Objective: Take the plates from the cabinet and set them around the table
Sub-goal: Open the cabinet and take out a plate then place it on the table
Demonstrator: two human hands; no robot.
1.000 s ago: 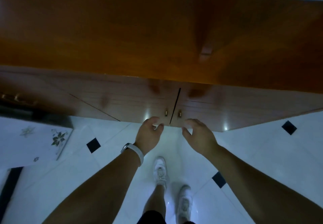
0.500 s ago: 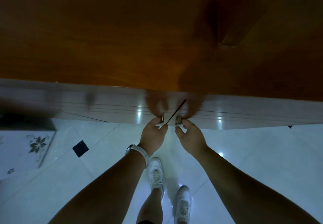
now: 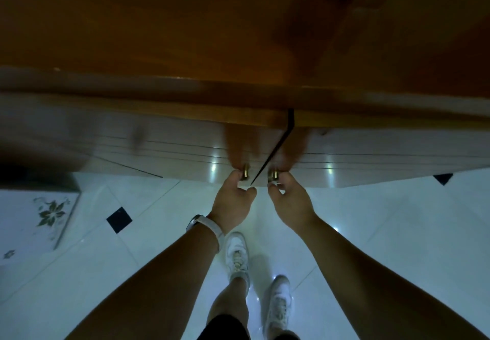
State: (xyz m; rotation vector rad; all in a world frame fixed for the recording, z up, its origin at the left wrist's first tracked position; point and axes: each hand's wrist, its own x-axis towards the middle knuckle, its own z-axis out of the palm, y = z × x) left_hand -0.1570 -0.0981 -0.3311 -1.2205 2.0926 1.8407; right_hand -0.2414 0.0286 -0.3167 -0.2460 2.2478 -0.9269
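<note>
A person stands at a brown wooden cabinet (image 3: 159, 47). Its big flat top is above the hands, and its two doors are right in front of them. The left hand (image 3: 233, 204) pinches the left knob (image 3: 245, 172), a small gold one, with its fingers curled around it. The right hand (image 3: 290, 201) pinches the right knob (image 3: 274, 175) the same way. The two hands are close side by side, but they do not touch. Between the knobs runs a thin dark gap where the left door (image 3: 185, 151) meets the right door (image 3: 371, 161). The gap is too thin to see inside, so the plates cannot be seen. A white band (image 3: 212, 229) sits on the wrist just behind the left hand. Below the hands is a shiny white floor (image 3: 397, 233) with the person's two white shoes (image 3: 237, 254) on it. Left of the left hand is a small black tile (image 3: 119, 219), and further left a white thing with a flower picture (image 3: 50, 213)
</note>
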